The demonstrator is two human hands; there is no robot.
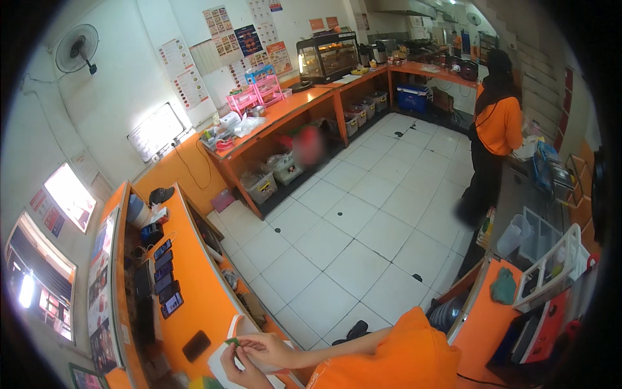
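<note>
A: Nearest first. Fingers?

B: Right hand [271,351]: fingertips narrowed on a small, bright green piece [232,341], material unclear. Left hand [241,375]: fingertips close up against it; whether they grip too, I cannot tell.

A: Around them?

B: Below the fingers, a white, flat-sided thing [216,364], paper or card by its look. Just left, a dark, round-cornered phone [197,346], lying alone on the long, orange-topped counter [202,285]. Past that, ahead and left, a row of dark, slab-shaped phones [164,271].

A: What could go wrong?

B: The green piece could slip. Cause: it is small, held at the tips only, and an uneven pull would free it. Likely landing, the white thing. A leftward sweep might nudge the lone phone; little room there.

A: Farther off?

B: White-tiled floor [353,266], then a person in an orange top [502,126], ahead and right, well apart. No risk to the grip, I judge.
</note>
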